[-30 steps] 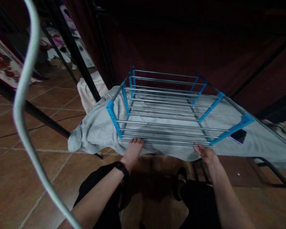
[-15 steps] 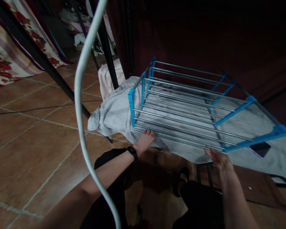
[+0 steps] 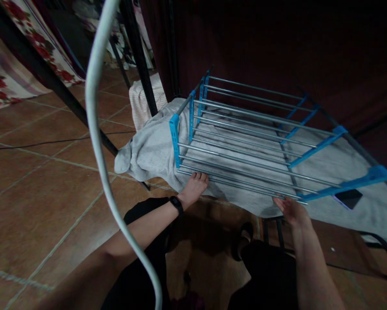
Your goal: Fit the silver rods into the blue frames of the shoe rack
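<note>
A rack of thin metal rods with blue plastic joints [image 3: 296, 129] rests on a grey cloth [image 3: 157, 148]. Near its left corner, my left hand [image 3: 196, 186] is closed over the front metal rod [image 3: 241, 187], a black band on the wrist. Toward the right end of that rod, my right hand [image 3: 292, 210] grips it from below, thumb side toward the rack. The undersides of the fingers of both hands are partly hidden.
A dark phone [image 3: 347, 199] lies on the cloth beside the rack's right corner. A pale thick cable [image 3: 98, 142] hangs close in front of me on the left. Black metal poles [image 3: 138, 56] stand at the left, and a thin black cord [image 3: 51, 142] crosses the tiled floor.
The view has shifted slightly, so the rack, cloth and cable sit a little further left and higher. Both hands stay at the same places on the front rod.
</note>
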Demonstrator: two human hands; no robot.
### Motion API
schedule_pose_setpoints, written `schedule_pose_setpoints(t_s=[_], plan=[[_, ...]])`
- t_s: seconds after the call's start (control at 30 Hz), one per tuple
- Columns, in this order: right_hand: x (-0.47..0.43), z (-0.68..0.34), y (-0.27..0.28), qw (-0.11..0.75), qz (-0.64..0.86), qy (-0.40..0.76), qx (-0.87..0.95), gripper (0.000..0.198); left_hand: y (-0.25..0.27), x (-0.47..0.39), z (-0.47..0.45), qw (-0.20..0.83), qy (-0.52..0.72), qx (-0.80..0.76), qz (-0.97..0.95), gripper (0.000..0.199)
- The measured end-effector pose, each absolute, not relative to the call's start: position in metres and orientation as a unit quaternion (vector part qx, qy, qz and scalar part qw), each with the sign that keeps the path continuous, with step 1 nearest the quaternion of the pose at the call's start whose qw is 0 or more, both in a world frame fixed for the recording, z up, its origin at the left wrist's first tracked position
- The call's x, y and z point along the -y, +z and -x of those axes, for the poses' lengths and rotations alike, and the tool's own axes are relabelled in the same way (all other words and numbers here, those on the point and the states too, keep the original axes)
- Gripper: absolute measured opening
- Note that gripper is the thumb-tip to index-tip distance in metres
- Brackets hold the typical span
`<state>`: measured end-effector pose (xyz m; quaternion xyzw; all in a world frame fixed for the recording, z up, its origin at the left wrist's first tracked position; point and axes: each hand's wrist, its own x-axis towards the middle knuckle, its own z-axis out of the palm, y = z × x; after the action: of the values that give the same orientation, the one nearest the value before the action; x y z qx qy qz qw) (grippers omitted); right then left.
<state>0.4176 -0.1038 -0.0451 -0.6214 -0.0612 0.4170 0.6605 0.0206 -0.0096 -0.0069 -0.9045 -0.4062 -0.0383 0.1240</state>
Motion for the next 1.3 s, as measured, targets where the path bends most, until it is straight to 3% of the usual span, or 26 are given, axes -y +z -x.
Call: schedule_pose_setpoints(t_s=[0.4, 0.93, 1.3], plan=[[0.102, -0.413, -0.040, 0.652, 0.632, 0.418, 0.020, 0.019, -0.005, 0.010, -0.021, 0.137, -0.038, 0.412, 0.900, 0.028], [0.097, -0.393, -0.025, 0.692, 0.582, 0.427, 0.013, 0.018, 0.001, -0.011, -0.011, -0.039, -0.125, 0.453, 0.882, 0.031], [0.095, -0.387, -0.020, 0.688, 0.584, 0.431, -0.002, 0.014, -0.014, -0.035, 0.000, -0.083, -0.123, 0.417, 0.897, 0.038]])
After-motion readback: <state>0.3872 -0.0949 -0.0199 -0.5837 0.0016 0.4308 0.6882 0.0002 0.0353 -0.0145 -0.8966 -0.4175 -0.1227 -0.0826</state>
